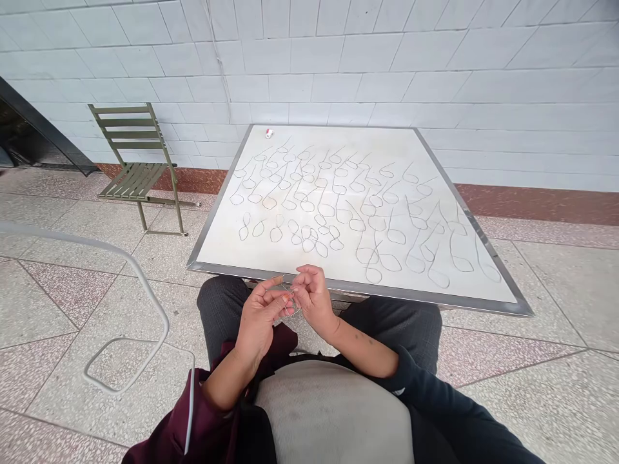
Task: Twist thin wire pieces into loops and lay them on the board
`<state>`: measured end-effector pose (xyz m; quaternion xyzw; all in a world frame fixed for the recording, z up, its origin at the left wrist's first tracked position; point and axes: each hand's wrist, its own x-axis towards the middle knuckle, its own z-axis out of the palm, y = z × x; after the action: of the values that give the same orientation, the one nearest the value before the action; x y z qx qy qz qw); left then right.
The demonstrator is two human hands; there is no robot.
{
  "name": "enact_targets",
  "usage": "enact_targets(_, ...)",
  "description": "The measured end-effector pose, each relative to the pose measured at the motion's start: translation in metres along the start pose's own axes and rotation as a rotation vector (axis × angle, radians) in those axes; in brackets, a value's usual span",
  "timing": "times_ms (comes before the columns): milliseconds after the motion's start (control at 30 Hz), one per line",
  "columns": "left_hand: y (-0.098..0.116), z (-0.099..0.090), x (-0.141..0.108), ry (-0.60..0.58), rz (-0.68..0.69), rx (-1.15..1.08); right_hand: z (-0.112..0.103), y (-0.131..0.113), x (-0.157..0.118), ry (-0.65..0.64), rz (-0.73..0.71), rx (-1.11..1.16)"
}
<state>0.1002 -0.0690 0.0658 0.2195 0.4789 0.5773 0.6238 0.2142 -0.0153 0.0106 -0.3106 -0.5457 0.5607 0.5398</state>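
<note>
- Bent wire [290,291]: it lies just on the person's side of the white metal-edged table [425,296], left of the middle of its near edge, looped between both hands' fingertips.
- Its long axis cannot be told, since fingers hide much of the loop.
- Left hand [256,317]: pinches the wire between thumb and fingers, left of the right hand along the table's near edge.
- Right hand [313,301]: fingers curled, grasping the wire from the other side; its upper knuckles overlap the table's rim in view, so it looks the nearer hand to the table.
- Multi-looped wires [316,238]: on the table, just beyond its near edge, ahead of the hands.
- Long-tailed wire loops [439,274]: on the table's near right part.
</note>
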Motion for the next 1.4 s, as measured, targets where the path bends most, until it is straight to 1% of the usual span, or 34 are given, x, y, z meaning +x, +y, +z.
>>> enact_targets(133, 0.0, 0.0, -0.001, -0.015, 0.026, 0.0, -0.002, 0.0, 0.001, -0.03, 0.003, -0.006)
enact_targets(300, 0.001, -0.001, -0.001, -0.025, 0.048, -0.018, -0.002, -0.007, 0.001, -0.096, 0.034, 0.015)
enact_targets(633, 0.001, -0.002, 0.0, 0.0, 0.06, -0.008, -0.005, -0.014, -0.003, -0.115, 0.122, -0.017)
enact_targets(800, 0.001, -0.005, 0.002, 0.032, 0.099, 0.0, -0.013, -0.016, -0.008, -0.211, 0.083, -0.023)
enact_targets(900, 0.0, -0.008, 0.003, 0.035, 0.12, -0.006, -0.014, -0.015, -0.01, -0.247, 0.118, -0.061)
enact_targets(1067, 0.0, -0.01, 0.005, 0.037, 0.125, -0.013, -0.013, -0.012, -0.011, -0.225, 0.197, -0.051)
enact_targets(1233, 0.002, -0.01, 0.007, 0.076, 0.132, -0.018, -0.01, -0.011, -0.008, -0.215, 0.244, -0.004)
enact_targets(1400, 0.001, -0.016, 0.013, 0.092, 0.182, -0.016, -0.002, -0.011, -0.001, -0.205, 0.322, 0.034)
